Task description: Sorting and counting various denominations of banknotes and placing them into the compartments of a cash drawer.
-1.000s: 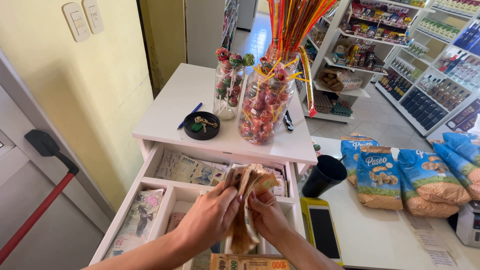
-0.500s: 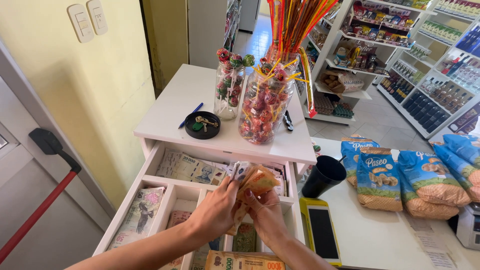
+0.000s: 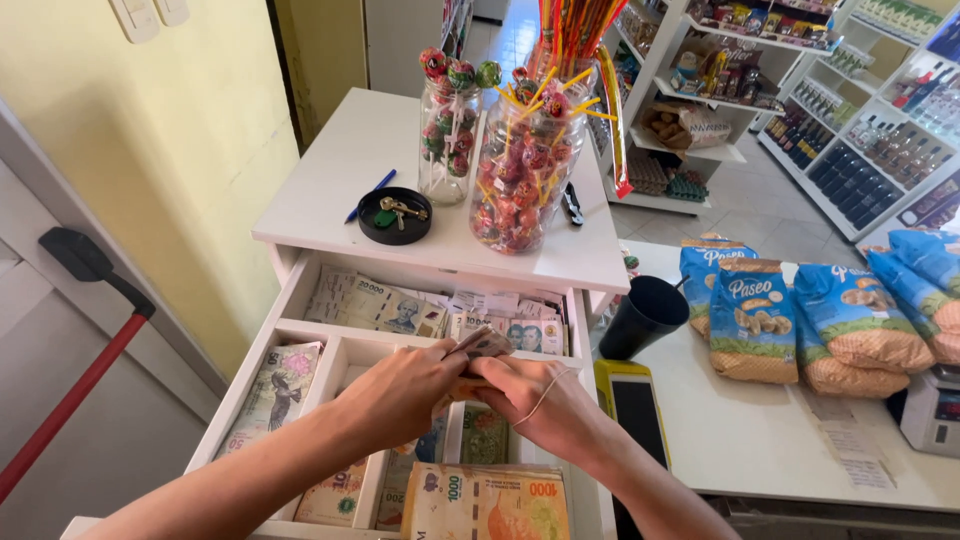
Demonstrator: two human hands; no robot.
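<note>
Over the open cash drawer [image 3: 300, 290] both hands meet on a small folded wad of banknotes [image 3: 483, 343], held just above the middle compartments. Left hand [image 3: 400, 390] comes in from the lower left with its fingers curled round the near side of the wad, thumb on top. Right hand [image 3: 545, 400] has an elastic band [image 3: 545, 393] looped across its back, and its fingers are pinched tight on the other end of the same wad. So both are closed on the notes, nothing spread wide.

Under the hands the drawer is split into sections, all stuffed with more banknotes: a greenish stack along the back row [image 3: 375, 305], a grey one with a bird on it at the far left [image 3: 275, 390], and an orange-yellow pile closest to the camera [image 3: 490, 500].

Up on the white cabinet top [image 3: 340, 170] sits a round black dish with keys [image 3: 395, 215], a blue pen [image 3: 370, 195] just beside it, and two glass jars of lollipops [image 3: 520, 170], the bigger one with long colourful sticks poking out.

Off to the right, a yellow-edged phone [image 3: 635, 415] lies on the counter next to the drawer, then a black cup [image 3: 645, 315], then blue snack bags [image 3: 755, 320] in a row. Shop shelves [image 3: 840, 130] fill the background.
</note>
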